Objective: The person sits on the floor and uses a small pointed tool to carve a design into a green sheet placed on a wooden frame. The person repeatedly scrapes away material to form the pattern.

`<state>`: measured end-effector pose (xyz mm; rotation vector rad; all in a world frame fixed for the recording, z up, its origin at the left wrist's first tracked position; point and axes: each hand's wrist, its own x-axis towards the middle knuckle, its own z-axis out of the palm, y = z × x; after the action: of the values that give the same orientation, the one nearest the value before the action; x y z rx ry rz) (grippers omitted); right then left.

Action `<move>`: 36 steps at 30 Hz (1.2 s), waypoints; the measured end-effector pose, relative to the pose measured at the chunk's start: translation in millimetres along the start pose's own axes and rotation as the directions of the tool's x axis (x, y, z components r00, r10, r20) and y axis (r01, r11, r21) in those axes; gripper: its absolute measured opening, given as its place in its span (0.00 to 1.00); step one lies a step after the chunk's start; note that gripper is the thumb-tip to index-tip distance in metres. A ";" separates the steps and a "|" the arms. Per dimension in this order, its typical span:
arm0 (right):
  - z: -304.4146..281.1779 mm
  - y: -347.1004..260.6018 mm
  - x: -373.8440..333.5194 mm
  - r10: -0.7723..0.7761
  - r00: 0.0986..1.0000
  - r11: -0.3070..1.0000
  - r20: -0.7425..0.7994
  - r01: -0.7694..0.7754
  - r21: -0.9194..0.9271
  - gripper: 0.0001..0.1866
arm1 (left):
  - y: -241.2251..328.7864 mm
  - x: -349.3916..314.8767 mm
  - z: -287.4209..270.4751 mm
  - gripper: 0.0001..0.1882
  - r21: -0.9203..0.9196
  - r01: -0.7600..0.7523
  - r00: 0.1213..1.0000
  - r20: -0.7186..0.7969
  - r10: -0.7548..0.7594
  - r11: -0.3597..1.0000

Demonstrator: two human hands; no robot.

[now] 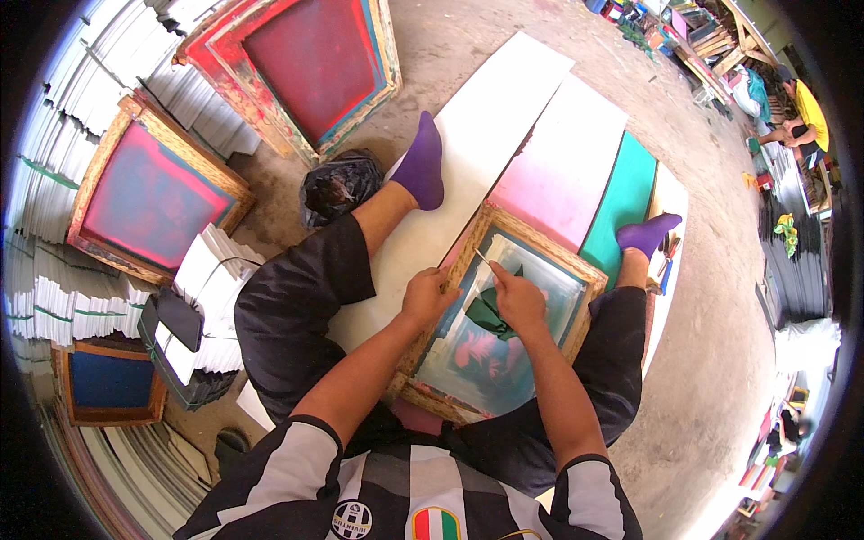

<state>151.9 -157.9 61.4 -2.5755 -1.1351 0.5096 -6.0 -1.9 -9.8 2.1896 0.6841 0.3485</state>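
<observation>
A wooden-framed printing screen (pixel 583 273) lies tilted between my legs, its mesh streaked white, blue and pale pink. My left hand (pixel 428 299) is closed on the frame's left bar, fingers curled over the wood. Above the mesh, my right hand (pixel 520 303) is closed on a thin pale stick-like tool (pixel 481 256), which points toward the upper left. Just beside and partly beneath that hand is a dark green piece (pixel 486 315) that looks like cloth. The right palm hides part of it.
White boards (pixel 490 99) and a green board (pixel 625 193) lie beneath my legs. More framed screens (pixel 315 67) lean at left by stacked white sheets (pixel 54 306). A black plastic bag (pixel 337 191) sits near my left foot. Small tools (pixel 668 265) lie by my right foot. A person in yellow (pixel 810 117) sits far right.
</observation>
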 end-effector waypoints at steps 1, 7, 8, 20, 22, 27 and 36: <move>-3.3 -5.2 -0.1 0.012 1.000 0.999 0.009 -0.012 -0.051 0.21 | -1.4 0.0 0.9 0.27 -0.004 0.013 1.000 0.006 -0.013 1.000; -12.0 -29.7 2.5 0.026 0.999 0.975 0.042 -0.016 -0.221 0.23 | 14.9 1.7 -11.2 0.28 -0.074 0.102 0.992 0.075 -0.097 0.992; -13.7 -33.7 3.1 0.033 0.997 0.971 0.065 -0.016 -0.238 0.23 | 14.6 1.4 -11.3 0.28 -0.060 0.096 0.993 0.081 -0.091 0.994; 23.2 26.1 21.9 -0.083 0.993 0.981 0.080 0.068 0.181 0.23 | 12.3 4.5 -5.1 0.24 -0.027 0.017 0.999 0.049 -0.016 0.999; -12.3 -13.3 5.8 0.040 0.984 0.996 0.172 -0.027 -0.080 0.22 | 15.2 0.7 -12.1 0.24 -0.043 0.032 0.998 0.049 -0.030 0.999; 39.3 41.8 18.9 -0.090 0.994 0.960 -0.055 0.101 0.260 0.20 | 2.9 6.0 0.8 0.27 0.035 -0.056 0.998 0.037 0.055 0.998; 51.6 59.7 34.0 -0.135 0.989 0.880 -0.059 0.147 0.451 0.21 | 8.7 2.5 -5.7 0.23 -0.004 0.080 0.992 0.094 -0.079 0.997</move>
<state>190.3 -165.6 -15.1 -2.0740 -1.0375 0.6210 -3.5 -1.7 0.5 2.1501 0.7143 0.2057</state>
